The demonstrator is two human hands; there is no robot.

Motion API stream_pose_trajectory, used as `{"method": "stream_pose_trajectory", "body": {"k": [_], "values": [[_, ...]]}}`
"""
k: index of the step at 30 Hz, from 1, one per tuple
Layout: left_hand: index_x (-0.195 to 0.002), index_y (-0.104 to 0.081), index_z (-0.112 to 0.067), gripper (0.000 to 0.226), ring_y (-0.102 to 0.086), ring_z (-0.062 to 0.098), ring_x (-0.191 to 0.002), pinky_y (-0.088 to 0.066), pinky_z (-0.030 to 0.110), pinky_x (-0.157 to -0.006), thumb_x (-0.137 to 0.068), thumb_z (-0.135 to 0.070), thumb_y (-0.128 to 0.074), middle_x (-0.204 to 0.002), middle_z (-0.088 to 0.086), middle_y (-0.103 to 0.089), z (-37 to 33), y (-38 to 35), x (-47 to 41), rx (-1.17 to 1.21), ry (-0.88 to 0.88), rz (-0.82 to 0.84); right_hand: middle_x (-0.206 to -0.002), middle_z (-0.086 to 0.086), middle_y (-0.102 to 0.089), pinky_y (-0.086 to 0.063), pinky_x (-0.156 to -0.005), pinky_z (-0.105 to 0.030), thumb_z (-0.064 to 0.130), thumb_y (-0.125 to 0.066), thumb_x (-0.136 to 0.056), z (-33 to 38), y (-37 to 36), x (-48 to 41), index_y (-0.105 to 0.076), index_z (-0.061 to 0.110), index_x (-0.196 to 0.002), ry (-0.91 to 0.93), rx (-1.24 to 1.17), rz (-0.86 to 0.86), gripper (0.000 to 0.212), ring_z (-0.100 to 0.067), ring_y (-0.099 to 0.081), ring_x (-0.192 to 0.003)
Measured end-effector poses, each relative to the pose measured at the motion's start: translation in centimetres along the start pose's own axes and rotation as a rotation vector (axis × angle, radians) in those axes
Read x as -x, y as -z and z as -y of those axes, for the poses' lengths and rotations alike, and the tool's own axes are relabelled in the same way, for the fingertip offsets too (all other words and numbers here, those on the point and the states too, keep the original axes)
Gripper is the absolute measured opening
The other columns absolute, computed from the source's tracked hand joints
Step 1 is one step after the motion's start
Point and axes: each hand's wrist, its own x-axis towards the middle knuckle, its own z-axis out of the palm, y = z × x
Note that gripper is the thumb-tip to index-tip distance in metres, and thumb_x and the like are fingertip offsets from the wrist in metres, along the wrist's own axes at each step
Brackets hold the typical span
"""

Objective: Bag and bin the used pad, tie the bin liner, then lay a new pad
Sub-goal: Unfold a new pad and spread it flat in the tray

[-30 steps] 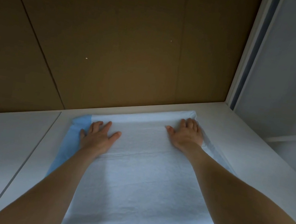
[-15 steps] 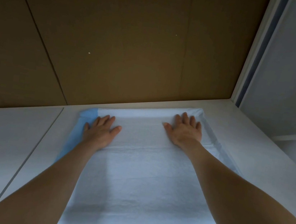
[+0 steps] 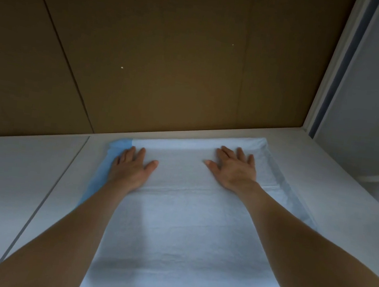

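Left hand and right hand pressed the far end of the pad, each grip splayed flat, holding nothing; it looked light, limp, best pinched at corners.

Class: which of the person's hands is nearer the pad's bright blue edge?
Left. The left hand lies flat on the pad, its outer side at the blue edge; the right hand lies flat across the pad, near its opposite side.

Both hands lie flat, fingers straight, on the far end of a white pad: left hand beside its blue edge, right hand near the far right corner. The pad lies spread on a white surface against a brown wall.
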Motion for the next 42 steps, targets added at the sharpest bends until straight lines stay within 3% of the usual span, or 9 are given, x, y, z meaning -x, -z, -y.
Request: {"method": "stream_pose_trajectory", "body": {"k": [6,15,22,29,31,37,42], "values": [[-0.154,-0.007,-0.018,0.066,0.002,0.024,-0.149,-0.003,0.040,-0.121,-0.099,-0.054,-0.016,-0.161,0.010,0.003,0.0,0.6,0.8,-0.020,0.006,0.013,-0.162,-0.007,0.004,-0.001,-0.118,-0.053,0.065,-0.013,-0.094,-0.3,0.7,0.6,-0.003,0.019,-0.155,-0.229,-0.012,0.039,0.076,-0.033,0.007,-0.148],[-0.152,-0.001,-0.036,0.055,0.004,0.018,-0.149,0.001,0.047,-0.120,-0.100,-0.050,-0.013,-0.161,-0.005,0.007,-4.7,-0.7,7.7,-0.117,-0.243,0.030,-0.162,0.000,0.005,0.004,-0.119,-0.049,0.059,-0.015,-0.097,5.5,0.0,6.7,-0.005,0.030,-0.154,0.144,0.032,0.110,0.064,-0.027,0.011,-0.148],[-0.152,-0.001,-0.036,0.059,0.004,0.017,-0.149,0.000,0.046,-0.119,-0.098,-0.056,-0.012,-0.161,-0.005,0.008,-1.2,-0.5,8.5,-0.084,-0.097,0.033,-0.162,0.002,0.006,0.002,-0.119,-0.049,0.063,-0.009,-0.095,0.7,0.3,8.5,-0.003,0.033,-0.153,-0.021,0.010,0.097,0.065,-0.030,0.008,-0.148],[-0.153,-0.003,-0.025,0.061,0.002,0.027,-0.149,-0.003,0.040,-0.121,-0.099,-0.052,-0.015,-0.161,0.009,0.004,1.1,-0.2,9.7,-0.053,0.043,0.031,-0.161,-0.009,-0.001,-0.004,-0.121,-0.045,0.053,-0.012,-0.099,-2.6,1.1,10.1,-0.008,0.025,-0.153,-0.212,0.005,0.058,0.060,-0.036,0.000,-0.147],[-0.153,-0.002,-0.024,0.061,0.003,0.027,-0.149,-0.003,0.042,-0.120,-0.100,-0.050,-0.015,-0.161,0.009,0.004,0.7,0.0,10.8,-0.068,0.019,0.015,-0.161,-0.010,0.003,-0.003,-0.120,-0.047,0.055,-0.015,-0.099,-1.6,1.6,10.7,-0.005,0.024,-0.154,-0.205,-0.030,0.070,0.063,-0.035,0.004,-0.147],[-0.152,0.002,-0.036,0.062,0.011,0.019,-0.148,0.006,0.049,-0.119,-0.096,-0.059,-0.015,-0.160,-0.002,0.014,-2.3,-0.5,14.8,-0.035,-0.144,0.083,-0.162,0.002,0.007,0.005,-0.118,-0.050,0.066,-0.018,-0.093,1.2,0.9,13.4,-0.005,0.036,-0.152,0.046,-0.011,0.117,0.067,-0.029,0.013,-0.148],[-0.152,0.003,-0.034,0.066,0.011,0.023,-0.148,0.005,0.049,-0.118,-0.095,-0.062,-0.013,-0.160,0.002,0.014,0.7,-0.1,15.1,-0.027,-0.001,0.113,-0.161,0.003,0.010,0.005,-0.118,-0.049,0.065,-0.011,-0.094,-2.0,1.0,14.7,-0.001,0.040,-0.152,-0.077,0.003,0.145,0.064,-0.030,0.011,-0.148]]}}
